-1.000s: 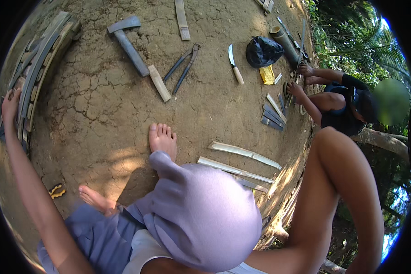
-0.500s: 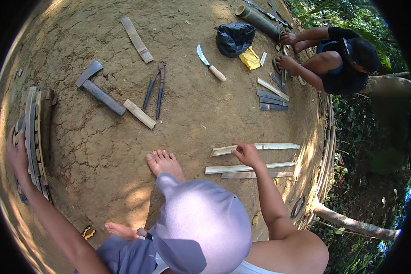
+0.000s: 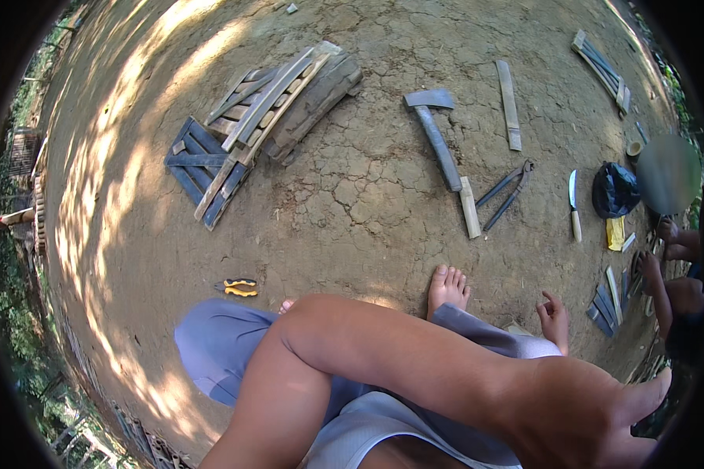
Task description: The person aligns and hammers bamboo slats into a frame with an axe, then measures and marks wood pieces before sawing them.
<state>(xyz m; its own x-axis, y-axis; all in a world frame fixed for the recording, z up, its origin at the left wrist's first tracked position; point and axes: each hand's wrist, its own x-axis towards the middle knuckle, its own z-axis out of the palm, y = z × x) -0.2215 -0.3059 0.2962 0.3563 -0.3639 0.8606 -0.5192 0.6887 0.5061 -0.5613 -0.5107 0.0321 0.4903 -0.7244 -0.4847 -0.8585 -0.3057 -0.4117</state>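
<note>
The left hand [image 3: 594, 410] has left the slat stack [image 3: 267, 102], lying rightward, grip indeterminable; the right hand [image 3: 554, 319], fingers loosely extended, is near dark strips [image 3: 601, 309].

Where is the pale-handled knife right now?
In the head view, the knife lies on the ground right of centre, between the pincers and the black bag.

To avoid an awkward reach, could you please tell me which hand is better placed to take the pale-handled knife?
Probably the right hand: it appears nearer the pale-handled knife and shows nothing held. The left hand looks raised close to the camera, its forearm crossing the lower view.
</note>
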